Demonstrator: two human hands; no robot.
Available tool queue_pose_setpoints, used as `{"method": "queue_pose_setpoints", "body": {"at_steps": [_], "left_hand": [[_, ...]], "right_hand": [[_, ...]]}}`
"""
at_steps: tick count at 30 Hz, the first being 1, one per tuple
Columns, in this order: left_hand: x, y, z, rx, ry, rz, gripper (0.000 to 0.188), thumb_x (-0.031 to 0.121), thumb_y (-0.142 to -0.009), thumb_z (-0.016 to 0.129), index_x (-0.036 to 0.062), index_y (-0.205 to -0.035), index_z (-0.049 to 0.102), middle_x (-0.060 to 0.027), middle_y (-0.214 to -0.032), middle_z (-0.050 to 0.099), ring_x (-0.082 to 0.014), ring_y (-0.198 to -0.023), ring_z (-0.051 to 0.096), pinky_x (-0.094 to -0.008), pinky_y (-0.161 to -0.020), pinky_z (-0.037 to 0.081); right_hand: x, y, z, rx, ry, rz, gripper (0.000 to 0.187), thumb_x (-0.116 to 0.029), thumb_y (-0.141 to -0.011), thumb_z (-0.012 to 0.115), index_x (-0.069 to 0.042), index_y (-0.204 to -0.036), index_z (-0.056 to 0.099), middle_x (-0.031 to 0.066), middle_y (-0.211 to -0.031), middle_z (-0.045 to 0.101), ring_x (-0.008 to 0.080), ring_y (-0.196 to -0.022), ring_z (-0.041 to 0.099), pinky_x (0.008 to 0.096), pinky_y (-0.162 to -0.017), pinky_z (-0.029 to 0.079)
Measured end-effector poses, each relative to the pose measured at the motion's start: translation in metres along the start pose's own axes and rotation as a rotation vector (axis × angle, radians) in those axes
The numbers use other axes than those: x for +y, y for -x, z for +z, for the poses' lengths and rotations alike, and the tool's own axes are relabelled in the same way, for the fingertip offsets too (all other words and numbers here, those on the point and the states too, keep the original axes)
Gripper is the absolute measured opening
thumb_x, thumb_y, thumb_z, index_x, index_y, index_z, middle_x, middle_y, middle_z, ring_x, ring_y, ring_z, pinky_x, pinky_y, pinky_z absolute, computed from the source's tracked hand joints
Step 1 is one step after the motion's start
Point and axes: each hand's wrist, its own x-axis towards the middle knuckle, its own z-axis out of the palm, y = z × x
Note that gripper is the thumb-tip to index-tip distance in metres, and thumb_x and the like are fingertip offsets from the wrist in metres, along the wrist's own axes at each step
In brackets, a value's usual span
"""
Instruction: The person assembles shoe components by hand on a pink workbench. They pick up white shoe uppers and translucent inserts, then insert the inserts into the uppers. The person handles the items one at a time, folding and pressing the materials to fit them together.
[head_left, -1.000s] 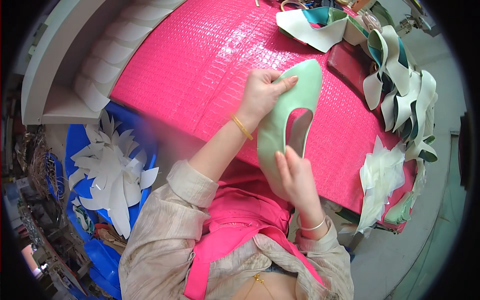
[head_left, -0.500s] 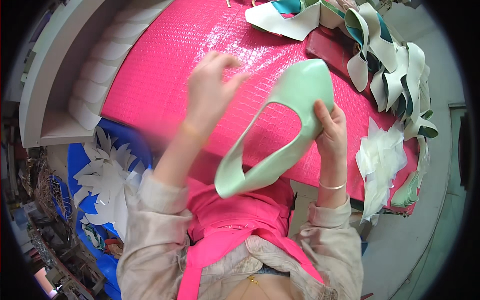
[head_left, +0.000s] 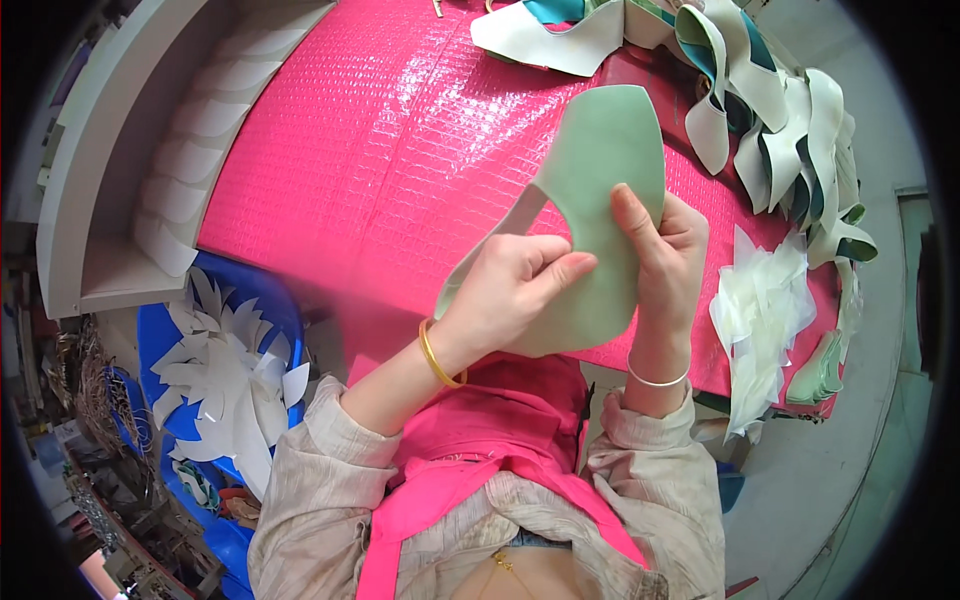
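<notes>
A mint-green shoe upper (head_left: pixel 603 150) is held up over the near edge of the pink table, its broad toe end pointing away from me. My right hand (head_left: pixel 668 255) grips its right side, thumb pressed on the outer face and fingers behind. My left hand (head_left: pixel 512 290) is closed at the upper's opening, with curled fingers and the thumb lying along its near part. What the left fingers pinch underneath is hidden. The narrow strap side of the upper runs behind my left hand.
Pink textured sheeting covers the table (head_left: pixel 330 170). White shoe uppers with green lining (head_left: pixel 790 130) are piled at the far right, near translucent sheet pieces (head_left: pixel 760 320) and folded mint pieces (head_left: pixel 818 372). White cut pieces (head_left: pixel 235 380) fill a blue bin (head_left: pixel 155 330); a grey shelf (head_left: pixel 95 170) stands left.
My left hand, raised and empty over the table before, has come down onto the shoe upper. The upper has turned, its opening now narrower in view. My right hand keeps its grip.
</notes>
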Motion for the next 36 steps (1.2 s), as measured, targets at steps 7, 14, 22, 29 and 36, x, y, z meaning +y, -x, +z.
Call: {"method": "queue_pose_setpoints", "body": {"at_steps": [7, 14, 22, 29, 36], "left_hand": [[-0.018, 0.068, -0.002, -0.075, -0.11, -0.212, 0.02, 0.016, -0.082, 0.06, -0.0026, -0.088, 0.059, -0.0104, -0.058, 0.049, -0.0083, -0.054, 0.043, -0.0283, -0.049, 0.038], [-0.025, 0.046, 0.009, -0.461, -0.445, 0.116, 0.03, 0.009, -0.075, 0.064, 0.0005, -0.103, 0.055, -0.0196, -0.081, 0.057, -0.034, -0.073, 0.057, -0.0321, -0.062, 0.046], [-0.008, 0.033, 0.03, -0.05, 0.963, -0.196, 0.037, 0.016, -0.088, 0.052, 0.0011, -0.121, 0.042, -0.009, -0.115, 0.053, -0.0185, -0.107, 0.052, -0.0333, -0.091, 0.042], [0.017, 0.048, 0.046, 0.089, 0.955, -0.191, 0.042, 0.018, -0.085, 0.057, -0.0016, -0.119, 0.044, -0.0107, -0.115, 0.053, -0.022, -0.106, 0.052, -0.0338, -0.091, 0.041], [0.027, -0.015, 0.097, -0.258, -0.094, 0.319, 0.031, 0.013, -0.076, 0.065, 0.0024, -0.104, 0.059, -0.0143, -0.104, 0.058, -0.0262, -0.108, 0.047, -0.0349, -0.092, 0.036]], "right_hand": [[0.006, -0.018, -0.034, -0.005, 0.065, 0.097, 0.021, -0.019, -0.082, 0.062, 0.001, -0.076, 0.064, 0.0013, -0.066, 0.061, 0.0049, -0.056, 0.053, 0.0189, -0.049, 0.04], [0.009, -0.042, -0.053, 0.047, 0.225, 0.012, 0.023, -0.022, -0.085, 0.057, -0.001, -0.078, 0.064, -0.0038, -0.067, 0.057, 0.0024, -0.057, 0.047, 0.0179, -0.052, 0.036], [0.015, 0.053, -0.059, -0.339, -0.139, 0.008, 0.061, -0.052, -0.082, 0.051, -0.002, -0.116, 0.048, 0.0087, -0.109, 0.055, 0.0206, -0.108, 0.049, 0.042, -0.101, 0.026], [0.0, 0.066, -0.07, -0.345, 0.305, -0.15, 0.013, -0.016, -0.067, 0.072, -0.008, -0.068, 0.062, -0.0002, -0.064, 0.058, 0.0142, -0.067, 0.057, 0.0437, -0.104, 0.022], [-0.062, 0.087, -0.136, -0.101, 0.584, -0.336, 0.022, -0.017, -0.066, 0.074, -0.003, -0.078, 0.062, 0.0062, -0.078, 0.06, 0.0194, -0.079, 0.058, 0.0364, -0.086, 0.04]]}}
